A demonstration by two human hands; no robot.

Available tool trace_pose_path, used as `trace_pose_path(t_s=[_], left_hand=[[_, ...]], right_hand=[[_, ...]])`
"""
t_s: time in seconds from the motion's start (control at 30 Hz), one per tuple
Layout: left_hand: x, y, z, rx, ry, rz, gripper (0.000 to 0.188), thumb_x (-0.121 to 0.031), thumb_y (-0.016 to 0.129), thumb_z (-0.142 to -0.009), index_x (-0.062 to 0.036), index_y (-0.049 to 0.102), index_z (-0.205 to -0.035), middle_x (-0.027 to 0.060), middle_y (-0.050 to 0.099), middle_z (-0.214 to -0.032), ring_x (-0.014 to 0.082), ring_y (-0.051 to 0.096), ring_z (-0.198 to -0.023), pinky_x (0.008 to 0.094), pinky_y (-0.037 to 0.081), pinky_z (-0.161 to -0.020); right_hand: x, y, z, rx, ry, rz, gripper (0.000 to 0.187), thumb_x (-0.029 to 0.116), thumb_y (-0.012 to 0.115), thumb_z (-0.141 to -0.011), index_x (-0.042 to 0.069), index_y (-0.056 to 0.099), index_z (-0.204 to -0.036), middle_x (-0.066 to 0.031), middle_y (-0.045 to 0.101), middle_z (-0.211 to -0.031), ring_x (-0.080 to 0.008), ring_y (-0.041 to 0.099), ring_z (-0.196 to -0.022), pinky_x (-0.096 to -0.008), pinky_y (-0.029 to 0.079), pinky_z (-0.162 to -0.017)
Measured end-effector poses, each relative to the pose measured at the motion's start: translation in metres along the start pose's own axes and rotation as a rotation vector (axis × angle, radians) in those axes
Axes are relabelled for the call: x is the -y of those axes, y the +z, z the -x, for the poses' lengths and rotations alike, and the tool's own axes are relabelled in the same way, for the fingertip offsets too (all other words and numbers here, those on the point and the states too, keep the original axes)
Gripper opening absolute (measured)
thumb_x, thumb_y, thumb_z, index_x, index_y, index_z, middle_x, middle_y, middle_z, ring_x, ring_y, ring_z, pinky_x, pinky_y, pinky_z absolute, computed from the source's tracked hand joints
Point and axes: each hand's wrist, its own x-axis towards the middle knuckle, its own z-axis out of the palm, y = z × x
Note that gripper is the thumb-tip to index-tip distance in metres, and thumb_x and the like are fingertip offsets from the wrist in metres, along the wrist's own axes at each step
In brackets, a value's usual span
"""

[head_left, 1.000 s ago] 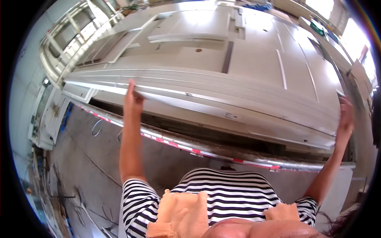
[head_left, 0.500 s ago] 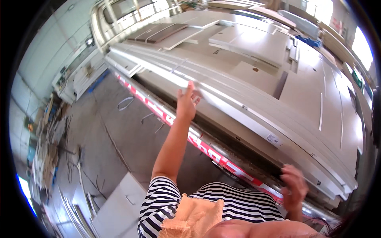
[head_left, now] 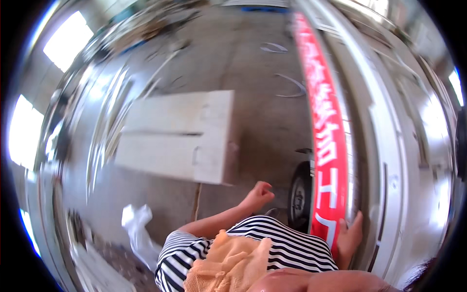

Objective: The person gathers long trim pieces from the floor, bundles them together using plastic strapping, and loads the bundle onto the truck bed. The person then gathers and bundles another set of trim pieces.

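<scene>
Two hands show in the head view. Left hand (head_left: 258,193), lower centre, hangs free with fingers loosely curled, holding nothing. Right hand (head_left: 349,236), lower right, lies flat with fingers spread against one red-banded metal frame (head_left: 329,141). One white board (head_left: 180,136) lies centre-left; one wheel (head_left: 299,194) stands beside the frame.

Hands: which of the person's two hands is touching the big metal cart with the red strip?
The right hand. It rests on the cart's edge beside the red strip. The left hand hangs loosely curled in the air over the concrete floor, touching nothing.
</scene>
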Motion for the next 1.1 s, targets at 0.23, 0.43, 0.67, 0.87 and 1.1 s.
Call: trace_pose_path(t_s=[0.23,0.43,0.67,0.87,1.1], left_hand=[[-0.016,-0.083,0.197,0.254,0.223,0.196,0.045,-0.037,0.052,-0.097,-0.0009,0.055,-0.124,0.0105,0.060,-0.117,0.0180,0.053,-0.113,0.0334,0.040,-0.098],[-0.061,-0.146,0.410,0.705,1.092,-0.043,0.044,-0.034,0.058,-0.093,0.0031,0.061,-0.116,0.0180,0.060,-0.114,0.0341,0.056,-0.105,0.0496,0.041,-0.092],[0.000,-0.146,0.584,-1.264,1.450,-0.016,0.020,-0.021,0.058,-0.084,-0.0034,0.052,-0.078,0.0020,0.040,-0.075,0.0167,0.049,-0.070,0.0291,0.044,-0.070],[0.011,-0.215,0.647,-0.497,1.574,-0.340,0.027,-0.022,0.064,-0.078,-0.0040,0.044,-0.081,0.0048,0.034,-0.078,0.0177,0.046,-0.074,0.0316,0.043,-0.070],[0.024,-0.298,0.651,-0.436,1.461,-0.343,0.041,-0.025,0.068,-0.076,-0.0029,0.041,-0.098,0.0122,0.037,-0.093,0.0233,0.048,-0.087,0.0397,0.043,-0.077]], right_hand=[[0.013,-0.005,-0.006,-0.072,-0.152,0.124,0.053,0.021,0.059,-0.089,0.006,0.040,-0.136,-0.0200,0.046,-0.134,-0.0378,0.048,-0.122,-0.0433,0.039,-0.103],[0.221,-0.079,0.089,1.182,-2.002,-1.128,0.034,0.027,0.055,-0.093,-0.001,0.056,-0.113,-0.0213,0.059,-0.114,-0.0319,0.063,-0.098,-0.0362,0.053,-0.082],[0.368,-0.107,0.236,1.289,-2.674,-1.141,0.008,0.003,0.062,-0.077,0.007,0.067,-0.082,-0.0080,0.062,-0.084,-0.0126,0.056,-0.067,-0.0200,0.039,-0.054],[0.482,-0.069,0.339,1.573,-2.771,-1.233,0.012,-0.002,0.061,-0.077,0.007,0.067,-0.080,-0.0045,0.062,-0.079,-0.0105,0.056,-0.065,-0.0183,0.038,-0.055],[0.625,-0.003,0.409,2.109,-2.834,-1.018,0.009,0.008,0.054,-0.086,0.007,0.064,-0.085,-0.0071,0.057,-0.080,-0.0203,0.058,-0.070,-0.0294,0.047,-0.063]])
